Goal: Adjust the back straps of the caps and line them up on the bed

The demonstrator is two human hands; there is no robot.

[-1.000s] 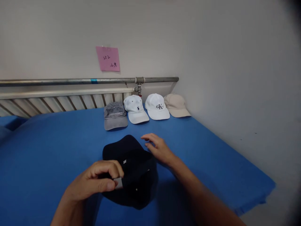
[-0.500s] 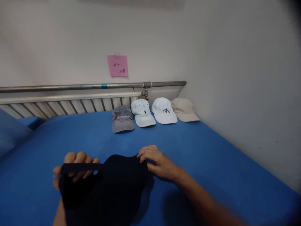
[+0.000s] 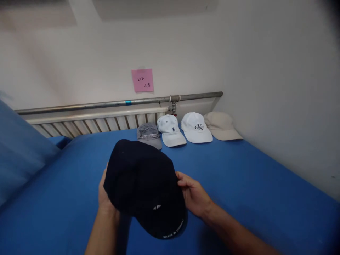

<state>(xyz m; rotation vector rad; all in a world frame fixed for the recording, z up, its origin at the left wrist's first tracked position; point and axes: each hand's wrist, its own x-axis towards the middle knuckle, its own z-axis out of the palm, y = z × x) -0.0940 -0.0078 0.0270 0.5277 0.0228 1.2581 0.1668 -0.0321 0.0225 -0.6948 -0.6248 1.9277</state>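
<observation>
Seen from the head camera, the person holds a dark navy cap [image 3: 143, 184] up over the blue sheet [image 3: 239, 177], crown toward the wall, brim toward the body. The left hand [image 3: 104, 194] clasps its left side from beneath, mostly hidden; the right hand [image 3: 193, 193] pinches the right edge beside the brim. Handling it well probably means keeping both grips even, so the crown keeps its dome (soft fabric buckles easily). It looks plain and matte, with a small white emblem and white lettering along the brim edge.
</observation>
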